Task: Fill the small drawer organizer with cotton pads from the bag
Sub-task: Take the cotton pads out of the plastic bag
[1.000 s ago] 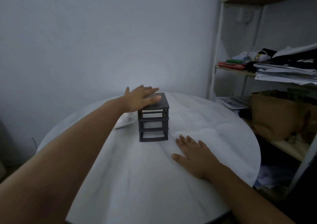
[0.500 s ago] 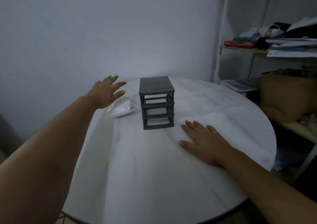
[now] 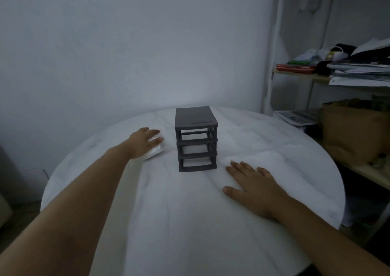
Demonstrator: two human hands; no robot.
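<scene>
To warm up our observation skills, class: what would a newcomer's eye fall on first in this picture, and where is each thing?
The dark grey organizer stands out first, upright at the middle of the round white table. Next come the hands: the left hand rests on the bag just left of the organizer. The right hand lies flat on the table, nearer the person and to its right.

The small drawer organizer (image 3: 196,123) is a dark grey plastic tower of three stacked tiers, standing upright on the white table (image 3: 190,223) with its open fronts toward the camera. The bag of cotton pads (image 3: 157,150), pale and clear, lies flat just left of it, partly under the left hand (image 3: 143,142)
</scene>
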